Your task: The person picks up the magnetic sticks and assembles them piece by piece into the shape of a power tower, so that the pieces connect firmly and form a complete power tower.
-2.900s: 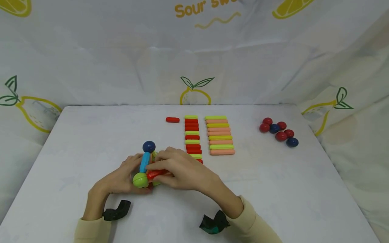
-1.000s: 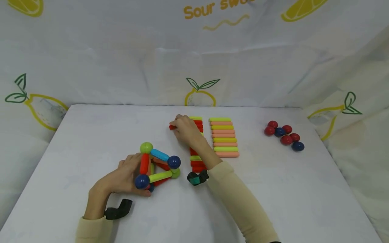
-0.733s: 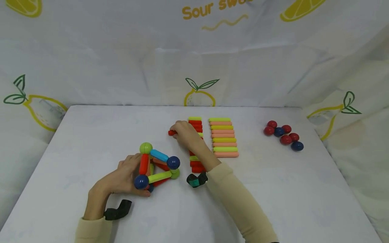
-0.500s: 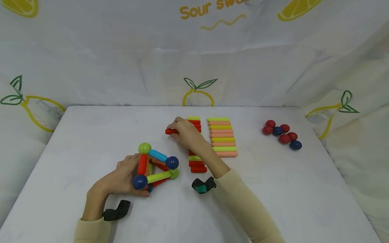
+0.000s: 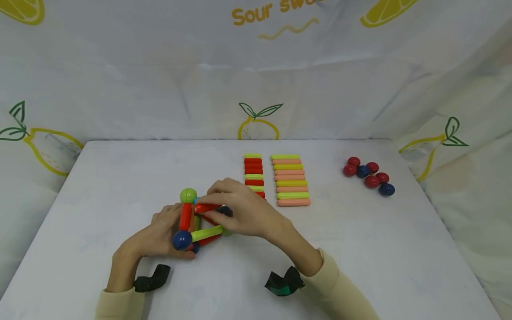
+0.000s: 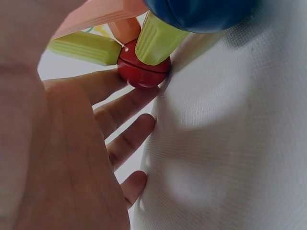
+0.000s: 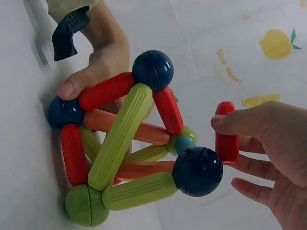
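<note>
A frame of magnetic rods and balls (image 7: 120, 136) stands on the table at the left of centre. My left hand (image 5: 162, 233) holds it from the left, thumb on a low blue ball (image 7: 66, 112). In the left wrist view its fingertips touch a red ball (image 6: 144, 72) under the frame. My right hand (image 5: 250, 211) pinches a short red rod (image 7: 226, 136) between thumb and fingers. That rod's lower end is right at an upper blue ball (image 7: 197, 171). In the head view the right hand covers much of the frame's right side, including a light-blue rod.
To the right of the frame lies a column of red and green rods (image 5: 254, 171), partly behind my right hand. Beside it is a column of longer peach, yellow and green rods (image 5: 293, 202). Several loose red and blue balls (image 5: 372, 181) sit at the far right.
The frame has turned in my left hand since the oldest picture. My right hand let go of it, picked up the loose red rod farther back, and brought it to the frame's upper side.
</note>
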{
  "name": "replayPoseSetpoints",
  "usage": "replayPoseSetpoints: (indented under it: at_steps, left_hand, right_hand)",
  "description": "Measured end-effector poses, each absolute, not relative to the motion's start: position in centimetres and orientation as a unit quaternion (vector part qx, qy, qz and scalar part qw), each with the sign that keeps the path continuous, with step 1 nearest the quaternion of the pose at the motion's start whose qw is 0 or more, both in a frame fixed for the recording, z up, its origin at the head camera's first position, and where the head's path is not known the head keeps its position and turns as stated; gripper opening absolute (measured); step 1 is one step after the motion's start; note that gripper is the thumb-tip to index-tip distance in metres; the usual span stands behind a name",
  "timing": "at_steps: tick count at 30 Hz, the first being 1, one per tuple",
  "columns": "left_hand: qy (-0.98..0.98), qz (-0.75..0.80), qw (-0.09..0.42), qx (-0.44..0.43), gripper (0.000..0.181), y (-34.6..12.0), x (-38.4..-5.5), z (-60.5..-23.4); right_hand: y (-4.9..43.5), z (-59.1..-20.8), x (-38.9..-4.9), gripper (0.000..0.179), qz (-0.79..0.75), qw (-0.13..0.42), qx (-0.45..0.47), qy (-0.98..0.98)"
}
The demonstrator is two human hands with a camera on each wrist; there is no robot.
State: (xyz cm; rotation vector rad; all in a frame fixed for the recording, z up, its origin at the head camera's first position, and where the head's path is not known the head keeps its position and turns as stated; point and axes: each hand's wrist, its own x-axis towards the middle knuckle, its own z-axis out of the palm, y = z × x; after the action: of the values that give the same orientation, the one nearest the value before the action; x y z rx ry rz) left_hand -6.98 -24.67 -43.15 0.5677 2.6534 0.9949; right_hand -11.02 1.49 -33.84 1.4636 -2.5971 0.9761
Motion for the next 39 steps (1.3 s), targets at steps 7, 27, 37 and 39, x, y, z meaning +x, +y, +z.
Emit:
replayPoseSetpoints:
  at_steps: [7, 27, 37, 39]
  left_hand:
    - [0.905, 0.352, 0.124, 0.203, 0.09, -24.7, -7.0, -43.2]
    - [0.904, 0.353, 0.118, 0.208, 0.084, -24.7, -7.2, -43.4]
    - [0.89, 0.385, 0.121, 0.213, 0.111, -24.8, -7.2, -43.4]
    - [0.886, 0.392, 0.115, 0.219, 0.111, -24.7, -7.4, -43.4]
  right_hand:
    - [1.2, -34.3, -9.6, 0.027, 0.281, -0.014, 0.513, -0.811]
    - [0.3, -35.1, -8.2, 0.028, 0.139, 0.035, 0.522, -0.841]
    - [4.1, -36.0, -8.8, 0.028, 0.317, 0.088, 0.404, -0.853]
    - [5.4, -36.4, -9.0, 0.026, 0.305, 0.064, 0.359, -0.879]
